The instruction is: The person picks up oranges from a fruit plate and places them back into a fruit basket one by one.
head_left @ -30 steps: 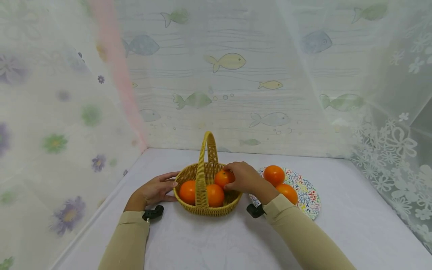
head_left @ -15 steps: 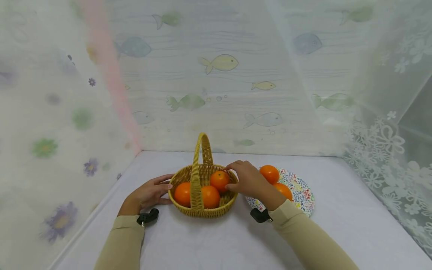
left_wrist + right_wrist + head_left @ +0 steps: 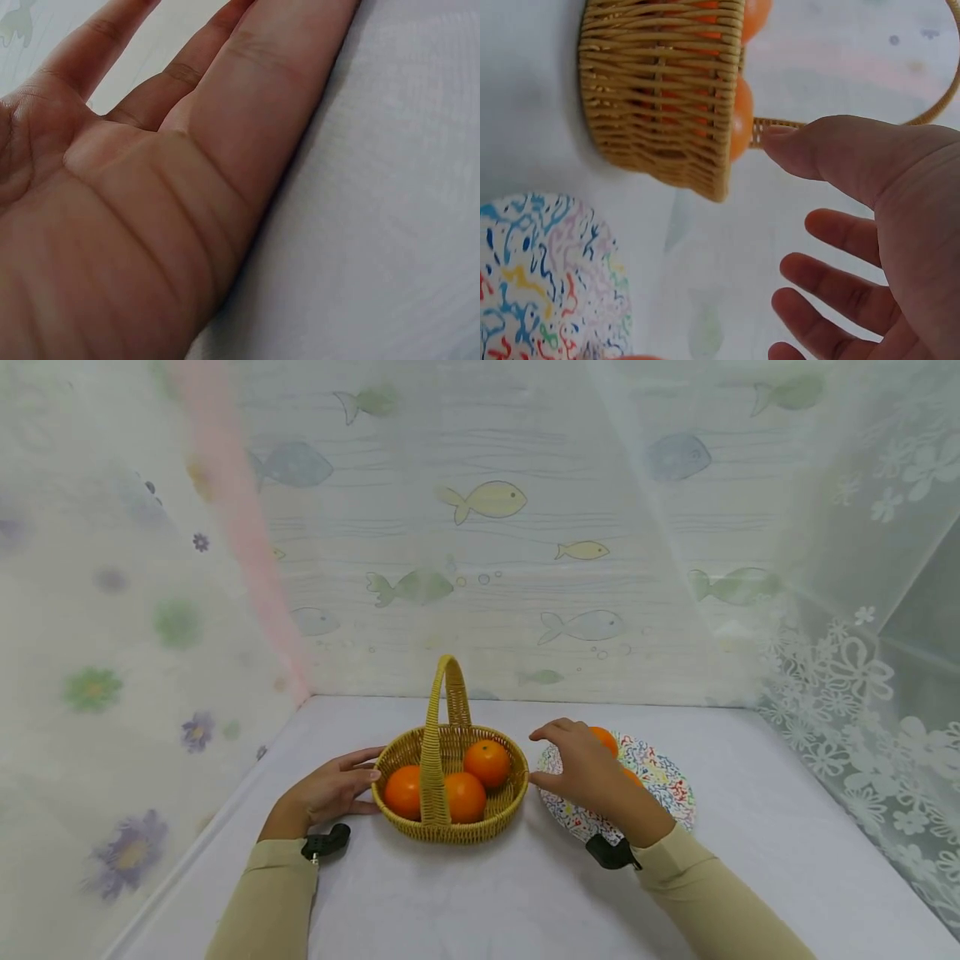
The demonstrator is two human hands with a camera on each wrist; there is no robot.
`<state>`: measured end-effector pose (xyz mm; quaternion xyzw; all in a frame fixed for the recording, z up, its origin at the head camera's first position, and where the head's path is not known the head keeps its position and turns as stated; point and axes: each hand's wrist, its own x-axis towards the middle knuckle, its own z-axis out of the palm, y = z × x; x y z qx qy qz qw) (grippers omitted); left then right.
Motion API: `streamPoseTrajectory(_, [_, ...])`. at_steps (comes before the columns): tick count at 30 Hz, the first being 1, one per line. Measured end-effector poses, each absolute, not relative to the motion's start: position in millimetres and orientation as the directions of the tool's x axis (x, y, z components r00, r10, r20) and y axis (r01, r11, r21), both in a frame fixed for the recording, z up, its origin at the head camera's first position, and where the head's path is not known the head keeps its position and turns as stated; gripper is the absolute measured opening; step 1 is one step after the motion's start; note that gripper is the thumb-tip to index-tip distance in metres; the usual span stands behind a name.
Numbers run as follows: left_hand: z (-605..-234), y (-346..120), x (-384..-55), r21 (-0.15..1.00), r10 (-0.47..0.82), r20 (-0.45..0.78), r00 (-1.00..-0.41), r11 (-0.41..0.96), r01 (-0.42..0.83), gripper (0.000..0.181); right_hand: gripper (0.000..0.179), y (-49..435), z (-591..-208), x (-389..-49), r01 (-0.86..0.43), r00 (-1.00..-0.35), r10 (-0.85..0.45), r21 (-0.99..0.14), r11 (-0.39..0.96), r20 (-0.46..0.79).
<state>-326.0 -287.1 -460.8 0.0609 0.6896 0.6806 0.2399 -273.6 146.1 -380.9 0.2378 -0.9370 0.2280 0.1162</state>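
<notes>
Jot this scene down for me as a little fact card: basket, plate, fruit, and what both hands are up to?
Basket: yellow wicker, upright on a white cloth
Basket fruit: three, orange-coloured
Plate: white with multicoloured squiggles, right of the basket
Plate fruit: two visible, partly hidden by the right arm and hand
Left hand: against the basket's left side
Right hand: holding nothing, between basket and plate fruit

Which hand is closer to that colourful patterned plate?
The right hand, close by the plate and hiding part of it from the head camera. The left hand touches the basket on the side away from the plate.
</notes>
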Motion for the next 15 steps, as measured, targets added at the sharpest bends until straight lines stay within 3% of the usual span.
streamPoseTrajectory(7, [-459, -288, -324, 0.968, 0.395, -0.250, -0.884, 0.071, -0.242, 0.065, 0.056, 167, -384, -271, -0.481, -0.863, -0.373, -0.326, 0.814, 0.342])
streamPoseTrajectory(15, [-458, -288, -323, 0.969, 0.411, -0.244, -0.878, 0.074, -0.234, 0.066, 0.058, 190, -394, -265, -0.435, -0.888, -0.330, -0.353, 0.828, 0.320])
